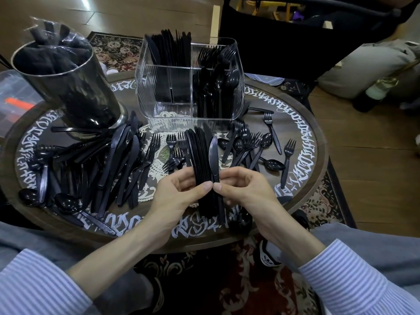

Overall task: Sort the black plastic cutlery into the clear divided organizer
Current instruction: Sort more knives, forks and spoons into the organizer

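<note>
Both hands hold one bundle of black plastic knives (205, 160), blades toward the far edge: left hand (179, 192) curled around the handles, right hand (243, 187) pinching them, thumbs nearly meeting. Clear ribbed divided organizer (189, 80) at the far edge of the round dark wooden table (318, 133); knives, forks and spoons stand in its compartments. White gothic lettering rings the table rim, illegible. Shoe below the near edge possibly shows an Adidas trefoil.
</note>
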